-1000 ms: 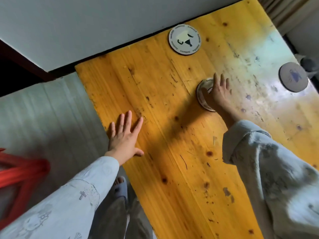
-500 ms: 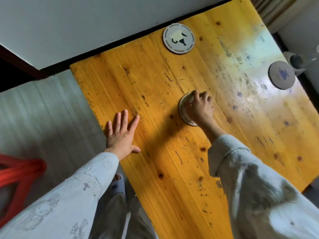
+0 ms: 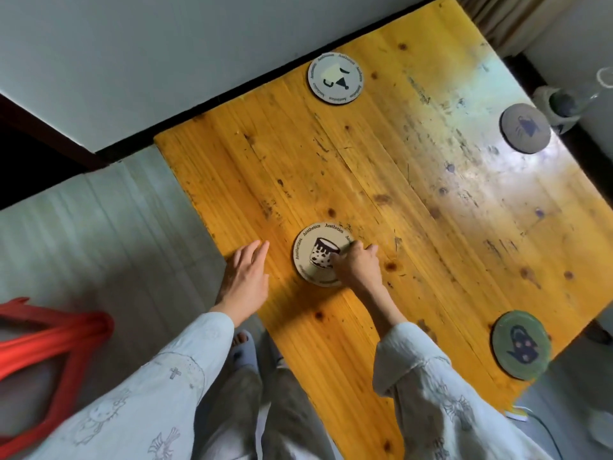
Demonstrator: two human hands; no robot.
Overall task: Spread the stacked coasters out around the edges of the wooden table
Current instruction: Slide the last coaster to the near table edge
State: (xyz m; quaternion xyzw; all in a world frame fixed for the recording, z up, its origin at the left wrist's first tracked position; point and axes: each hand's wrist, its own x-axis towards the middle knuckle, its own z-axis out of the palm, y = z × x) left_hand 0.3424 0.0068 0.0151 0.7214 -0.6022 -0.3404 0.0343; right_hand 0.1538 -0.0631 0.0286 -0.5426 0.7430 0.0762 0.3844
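While the wooden desk [image 3: 414,200] already carries three coasters at its borders, a pale one [image 3: 335,78] at the far edge, a grey one [image 3: 525,127] and a green one [image 3: 521,344] on the right side, the last coaster [image 3: 316,254], printed with a cup, lies near the left edge. It is pressed flat under the fingertips of the right hand [image 3: 356,265], the fingers curled and bunched upon it, nothing gripped. It is best slid with steady downward pressure and stopped short of the brink. The left hand [image 3: 245,277] is laid open at the desk's edge, just beside the coaster, and may block its path. A red stool [image 3: 49,340] stands apart on the floor.
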